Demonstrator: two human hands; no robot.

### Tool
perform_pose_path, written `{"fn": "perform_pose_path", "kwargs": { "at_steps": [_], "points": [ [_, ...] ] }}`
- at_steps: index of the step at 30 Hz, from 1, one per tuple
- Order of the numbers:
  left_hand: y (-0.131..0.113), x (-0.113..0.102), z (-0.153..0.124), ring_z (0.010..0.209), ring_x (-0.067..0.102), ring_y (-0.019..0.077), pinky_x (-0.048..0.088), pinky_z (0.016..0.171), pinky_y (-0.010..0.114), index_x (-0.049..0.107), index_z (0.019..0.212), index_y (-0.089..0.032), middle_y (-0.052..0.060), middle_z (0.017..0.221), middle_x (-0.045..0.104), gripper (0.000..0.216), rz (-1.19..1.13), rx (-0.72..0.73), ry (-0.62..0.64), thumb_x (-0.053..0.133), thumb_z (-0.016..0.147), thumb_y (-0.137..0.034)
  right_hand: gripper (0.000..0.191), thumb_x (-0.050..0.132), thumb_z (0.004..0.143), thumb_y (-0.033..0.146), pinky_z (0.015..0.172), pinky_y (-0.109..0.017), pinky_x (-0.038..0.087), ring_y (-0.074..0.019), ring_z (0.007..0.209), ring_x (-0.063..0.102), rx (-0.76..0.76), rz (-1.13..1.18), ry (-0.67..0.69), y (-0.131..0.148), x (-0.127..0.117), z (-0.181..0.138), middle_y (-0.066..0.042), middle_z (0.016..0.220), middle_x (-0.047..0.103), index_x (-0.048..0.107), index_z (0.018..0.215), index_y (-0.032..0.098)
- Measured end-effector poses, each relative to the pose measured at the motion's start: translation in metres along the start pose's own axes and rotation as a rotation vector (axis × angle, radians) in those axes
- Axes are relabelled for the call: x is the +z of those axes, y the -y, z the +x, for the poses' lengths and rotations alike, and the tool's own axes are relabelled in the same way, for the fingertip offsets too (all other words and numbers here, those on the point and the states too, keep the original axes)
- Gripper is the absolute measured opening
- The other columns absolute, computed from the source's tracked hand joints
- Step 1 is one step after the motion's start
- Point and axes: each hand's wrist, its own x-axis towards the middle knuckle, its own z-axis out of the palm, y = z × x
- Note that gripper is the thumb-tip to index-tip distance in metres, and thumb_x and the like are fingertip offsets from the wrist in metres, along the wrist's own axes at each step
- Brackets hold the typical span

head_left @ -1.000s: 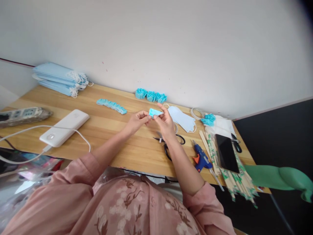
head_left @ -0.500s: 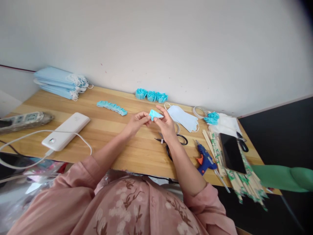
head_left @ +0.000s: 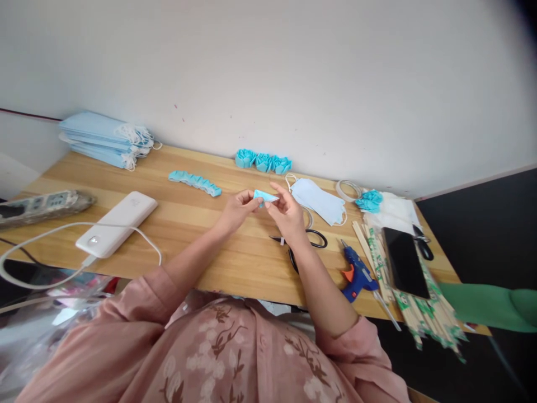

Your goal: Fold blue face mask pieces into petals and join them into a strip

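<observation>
Above the middle of the wooden table (head_left: 184, 224), my left hand (head_left: 236, 211) and my right hand (head_left: 286, 212) both pinch a small folded piece of light blue mask fabric (head_left: 264, 196). The left fingers grip its left end. The right thumb and fingers close on its right end, with the forefinger raised. Black scissors (head_left: 304, 246) lie on the table just under my right wrist. A pleated blue strip (head_left: 193, 182) lies to the left of my hands. Three blue fabric rosettes (head_left: 263, 162) sit against the wall behind them.
A stack of blue face masks (head_left: 103, 139) lies at the back left. A white power bank (head_left: 116, 224) with cable and a power strip (head_left: 42, 204) are on the left. Loose masks (head_left: 319, 201), a blue glue gun (head_left: 356, 274), wrapped chopsticks (head_left: 403, 291), a phone (head_left: 406, 262) and tape (head_left: 347, 190) fill the right side.
The blue piece looks flatter and narrower between my fingers than a second ago. Both hands stay in the same spot; the view has shifted slightly.
</observation>
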Motion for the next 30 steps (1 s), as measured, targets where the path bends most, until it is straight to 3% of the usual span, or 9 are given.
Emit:
{"fn": "perform_pose_path", "kwargs": {
  "at_steps": [5,12,23,30],
  "points": [
    [-0.003,0.002,-0.002,0.061,0.048,0.0095,0.040,0.064,0.025,0.060,0.069,-0.017,-0.003,0.062,0.054,0.022,-0.012,-0.021,-0.038,0.070,0.074,-0.036,0.039,0.074,0.074,0.043,0.074,-0.029,0.053,-0.0146,0.077,0.062,0.074,0.095,-0.030,0.000,0.000,0.000,0.001,0.081,0.067,0.066,0.106,0.023],
    [0.000,0.006,-0.004,0.062,0.048,0.0095,0.039,0.064,0.025,0.060,0.069,-0.017,-0.003,0.065,0.055,0.023,0.007,-0.026,-0.012,0.070,0.073,-0.037,0.024,0.072,0.075,0.042,0.064,-0.025,0.046,-0.0113,0.064,0.055,0.084,0.062,-0.154,-0.006,0.002,-0.001,0.005,0.070,0.060,0.060,0.078,0.021],
    [0.001,0.008,-0.005,0.062,0.047,0.0097,0.040,0.064,0.025,0.057,0.067,-0.018,-0.004,0.063,0.054,0.022,0.011,-0.042,-0.027,0.069,0.073,-0.035,0.012,0.064,0.081,0.033,0.077,-0.031,0.053,-0.0154,0.073,0.063,-0.130,-0.293,-0.283,0.003,0.004,-0.009,0.001,0.079,0.068,0.060,0.083,0.023],
    [-0.002,0.005,-0.004,0.064,0.049,0.0103,0.040,0.065,0.026,0.058,0.070,-0.017,-0.003,0.067,0.057,0.022,0.084,0.020,-0.021,0.069,0.072,-0.036,0.029,0.059,0.088,0.040,0.091,-0.036,0.053,-0.0194,0.097,0.068,-0.093,-0.137,-0.087,0.002,-0.009,-0.006,-0.005,0.104,0.072,0.064,0.111,0.023]
  ]
}}
